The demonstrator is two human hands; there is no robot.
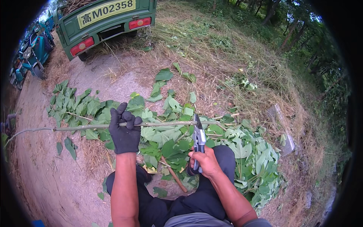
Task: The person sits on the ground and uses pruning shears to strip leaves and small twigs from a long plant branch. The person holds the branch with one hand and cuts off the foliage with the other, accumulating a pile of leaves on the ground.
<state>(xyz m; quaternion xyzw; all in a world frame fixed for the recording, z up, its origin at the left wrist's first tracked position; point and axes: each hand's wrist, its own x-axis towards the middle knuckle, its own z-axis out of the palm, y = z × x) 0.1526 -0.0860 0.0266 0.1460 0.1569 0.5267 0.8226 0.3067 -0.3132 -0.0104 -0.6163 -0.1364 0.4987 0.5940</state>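
A long, bare green branch [163, 124] runs level across the view, its thin end bending down at the far left. My left hand [126, 136], in a dark glove, is closed around it left of the middle. In my bare right hand [207, 161] are the handles of a pair of pruning shears [199, 136]. Their blades point away from me and meet the branch near its thicker right end. Whether they have cut into the wood, I cannot tell. Beneath the branch lies a heap of cut leafy branches [167, 136].
A wooden stick or handle [175, 177] lies between my feet. More leafy cuttings [255, 161] spread by my right knee. Pale stones [287, 144] stand in dry grass. A green cargo vehicle [105, 31] bearing a plate is ahead; a teal three-wheeler [38, 51] stands at left.
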